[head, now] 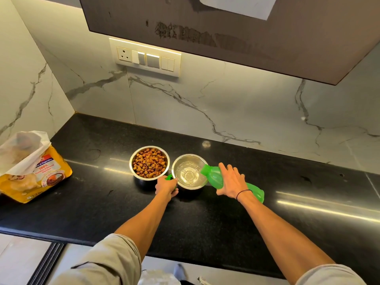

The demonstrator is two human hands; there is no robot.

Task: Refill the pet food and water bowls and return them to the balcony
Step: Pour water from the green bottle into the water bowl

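Two steel bowls stand side by side on the black counter (205, 223). The left bowl (149, 162) is full of brown kibble. The right bowl (189, 171) has water in its bottom. My right hand (232, 182) grips a green plastic bottle (216, 177), tipped with its mouth over the right bowl's rim, and water runs into the bowl. My left hand (167, 187) rests at the near left rim of the water bowl and holds the green bottle cap (169, 177), mostly hidden by the fingers.
An open yellow pet food bag (35, 167) lies at the counter's left end. A marble wall with a switch panel (146, 57) rises behind the counter, and a dark cabinet (226, 27) hangs overhead. Floor shows below the counter's front edge.
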